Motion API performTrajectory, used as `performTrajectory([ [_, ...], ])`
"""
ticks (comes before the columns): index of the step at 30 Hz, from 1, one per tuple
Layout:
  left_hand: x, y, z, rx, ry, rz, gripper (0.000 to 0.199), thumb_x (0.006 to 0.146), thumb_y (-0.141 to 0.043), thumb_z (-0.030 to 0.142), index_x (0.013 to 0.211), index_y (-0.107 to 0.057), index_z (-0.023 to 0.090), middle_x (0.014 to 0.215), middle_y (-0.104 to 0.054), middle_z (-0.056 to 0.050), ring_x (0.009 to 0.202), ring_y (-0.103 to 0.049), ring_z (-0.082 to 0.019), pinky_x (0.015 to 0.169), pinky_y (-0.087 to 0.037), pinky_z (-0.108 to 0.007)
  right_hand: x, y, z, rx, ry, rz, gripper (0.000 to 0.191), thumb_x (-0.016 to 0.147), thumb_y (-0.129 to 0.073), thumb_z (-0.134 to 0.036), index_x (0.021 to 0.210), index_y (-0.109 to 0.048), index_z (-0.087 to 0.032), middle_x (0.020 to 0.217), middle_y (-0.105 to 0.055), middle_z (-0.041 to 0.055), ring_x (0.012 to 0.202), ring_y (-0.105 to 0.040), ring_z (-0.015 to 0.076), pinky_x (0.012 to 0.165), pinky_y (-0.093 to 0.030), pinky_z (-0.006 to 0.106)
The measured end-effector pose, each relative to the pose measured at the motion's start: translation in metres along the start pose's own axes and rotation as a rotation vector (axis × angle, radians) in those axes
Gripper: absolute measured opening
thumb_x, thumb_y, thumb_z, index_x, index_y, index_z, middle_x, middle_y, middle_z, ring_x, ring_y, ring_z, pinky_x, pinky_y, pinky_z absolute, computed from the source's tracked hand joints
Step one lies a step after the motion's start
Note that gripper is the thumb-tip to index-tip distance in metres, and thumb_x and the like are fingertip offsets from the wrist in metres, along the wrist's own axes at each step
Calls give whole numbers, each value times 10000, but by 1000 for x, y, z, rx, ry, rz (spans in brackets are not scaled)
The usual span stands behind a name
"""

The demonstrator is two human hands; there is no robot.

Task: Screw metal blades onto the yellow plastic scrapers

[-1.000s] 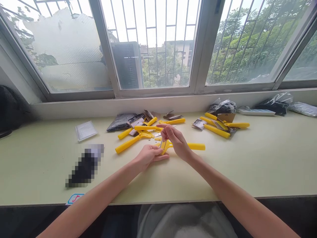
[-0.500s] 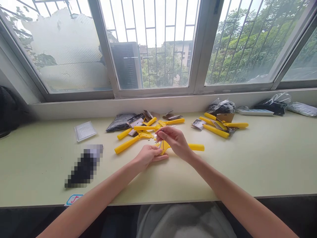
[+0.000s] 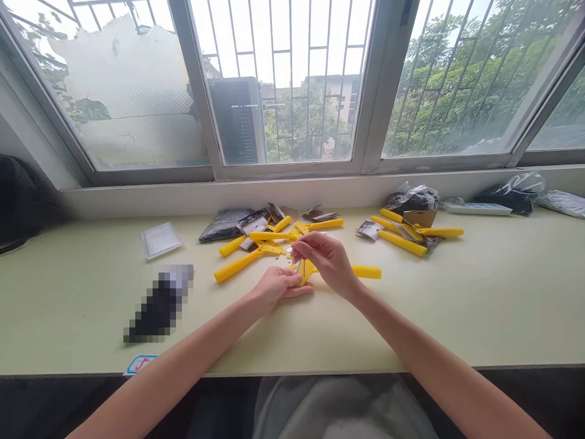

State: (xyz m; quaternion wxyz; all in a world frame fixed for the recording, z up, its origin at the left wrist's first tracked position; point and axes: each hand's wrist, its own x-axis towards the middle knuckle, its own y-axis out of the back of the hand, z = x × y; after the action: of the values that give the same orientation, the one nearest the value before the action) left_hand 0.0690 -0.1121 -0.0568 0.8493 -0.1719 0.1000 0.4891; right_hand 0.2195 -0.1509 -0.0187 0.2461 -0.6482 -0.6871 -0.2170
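My left hand (image 3: 281, 286) is closed on the flared head of a yellow scraper (image 3: 365, 272), whose handle points right past my other wrist. A pale strip, like a blade, shows at the head. Above it my right hand (image 3: 324, 256) pinches a thin rod-like tool (image 3: 304, 267) that stands nearly upright against the head. The top of this tool is hidden by my fingers. Just beyond my hands lie more yellow scrapers (image 3: 237, 268) with a few tiny metal parts (image 3: 276, 258) near their heads.
Several yellow scrapers (image 3: 402, 244) with torn packaging lie at right. A black plastic packet (image 3: 223, 225) and printed cards (image 3: 253, 221) lie behind my hands. At left are a clear flat case (image 3: 161, 241) and a blurred dark object (image 3: 155, 311). Bags (image 3: 509, 194) line the windowsill wall.
The view has shifted slightly, so everything sits a little further right. Both hands keep their hold, and the right hand's grip on the thin tool looks almost the same.
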Motion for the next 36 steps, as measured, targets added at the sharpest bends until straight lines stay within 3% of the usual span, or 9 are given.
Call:
performTrajectory([
  [3, -1, 0, 1, 5, 5, -3, 92, 887, -702, 130, 815, -684, 75, 1031, -745, -179, 973, -764, -254, 974, -568, -272, 0, -2, 0, 5, 16, 41, 249, 877, -729, -443, 864, -681, -199, 691, -636, -9, 624, -585, 135, 650, -500, 300],
  [9, 0, 2, -1, -9, 1, -14, 122, 856, -753, 157, 798, -669, 90, 981, -741, -149, 996, -757, -265, 996, -553, -284, -1, 0, -2, -48, 20, -35, 360, 1016, -497, -477, 1031, -742, -212, 761, -526, 2, 714, -513, 134, 712, -457, 300],
  [13, 3, 5, -4, -23, -26, -31, 209, 793, -826, 189, 754, -637, 109, 924, -735, -132, 995, -756, -283, 987, -557, -297, 0, 0, -4, -37, -3, -20, 277, 902, -687, -478, 888, -709, -203, 802, -636, 27, 751, -598, 162, 732, -505, 322],
  [16, 3, 5, -5, -29, -32, -32, 232, 775, -843, 195, 744, -629, 113, 899, -734, -129, 984, -759, -284, 976, -561, -297, 1, -1, -4, 24, -52, 30, 293, 846, -754, -475, 827, -643, -204, 734, -661, 14, 670, -614, 160, 693, -516, 330],
  [19, 2, 3, -3, -24, -12, -21, 187, 809, -808, 179, 774, -640, 105, 943, -737, -140, 996, -756, -279, 991, -556, -302, 0, -1, -3, -34, -29, 25, 339, 904, -666, -532, 856, -685, -197, 672, -564, -10, 624, -523, 134, 632, -450, 297],
  [24, 0, 2, -2, -9, -5, -20, 125, 853, -753, 153, 813, -652, 92, 1005, -736, -155, 1008, -753, -275, 1031, -535, -324, -3, 0, -2, -43, -39, -54, 600, 985, -403, -667, 1067, -743, -180, 660, -413, -24, 595, -392, 124, 590, -354, 292],
  [29, -2, 0, 0, -10, -15, -23, 123, 846, -762, 153, 805, -660, 96, 984, -740, -141, 991, -758, -270, 1042, -530, -326, -3, -3, 6, -35, -55, 22, 574, 953, -473, -677, 904, -749, -176, 511, -334, -68, 482, -306, 109, 543, -316, 296],
  [33, -3, -2, 2, -7, 4, -4, 128, 853, -751, 145, 785, -656, 92, 964, -744, -160, 976, -762, -266, 1037, -530, -315, 0, -4, 8, 103, -87, 97, 537, 938, -482, -694, 925, -706, -206, 607, -293, -59, 535, -293, 120, 543, -320, 289],
  [36, -3, -2, 2, -8, 0, -2, 149, 832, -775, 152, 769, -653, 95, 934, -743, -158, 968, -764, -270, 1030, -531, -312, 0, -1, 4, 201, -119, 37, 487, 966, -465, -642, 1011, -702, -220, 703, -366, -21, 627, -388, 142, 607, -398, 292],
])
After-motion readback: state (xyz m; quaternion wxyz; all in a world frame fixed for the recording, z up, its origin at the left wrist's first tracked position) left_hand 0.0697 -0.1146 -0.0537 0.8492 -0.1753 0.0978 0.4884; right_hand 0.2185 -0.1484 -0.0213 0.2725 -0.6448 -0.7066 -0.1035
